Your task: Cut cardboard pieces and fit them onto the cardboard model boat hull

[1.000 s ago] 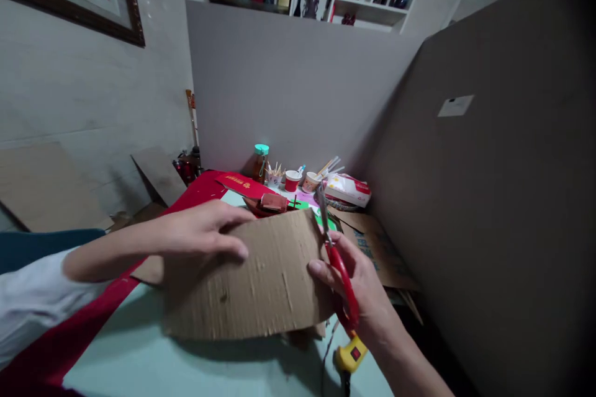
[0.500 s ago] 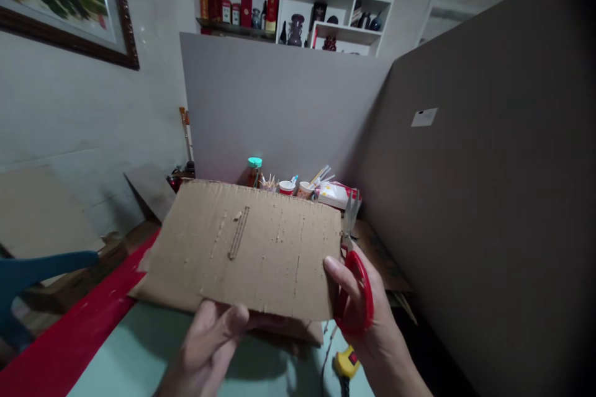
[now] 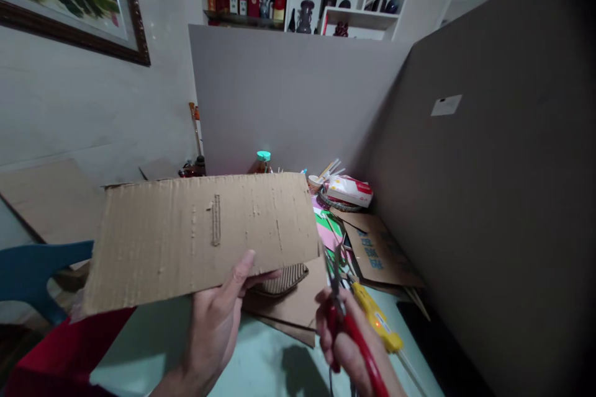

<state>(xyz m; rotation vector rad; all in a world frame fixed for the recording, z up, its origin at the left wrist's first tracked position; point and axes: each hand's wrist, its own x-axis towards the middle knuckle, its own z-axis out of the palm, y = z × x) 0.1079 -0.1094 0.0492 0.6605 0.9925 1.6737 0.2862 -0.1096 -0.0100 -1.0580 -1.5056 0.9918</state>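
Note:
My left hand [image 3: 218, 316] grips the lower edge of a large brown cardboard sheet [image 3: 195, 236], thumb on its face, and holds it up off the pale green table [image 3: 274, 366]. The sheet is tilted, with its left end lower. My right hand [image 3: 347, 347] is at the bottom right, closed around the red handles of a pair of scissors [image 3: 344, 322]. The blades point up and away, just right of the sheet's lower right corner and not touching it.
A yellow glue gun [image 3: 375, 319] lies beside the scissors. More cardboard pieces [image 3: 377, 254] and coloured paper cover the table. A tissue pack [image 3: 349, 190], cups and a teal-capped bottle [image 3: 263, 160] stand at the back. Grey partition boards close off the rear and right. A blue chair [image 3: 32, 270] is left.
My left hand has gone from lying on top of the sheet to gripping its lower edge, and the sheet has been lifted and swung left. The scissors have come away from its right edge.

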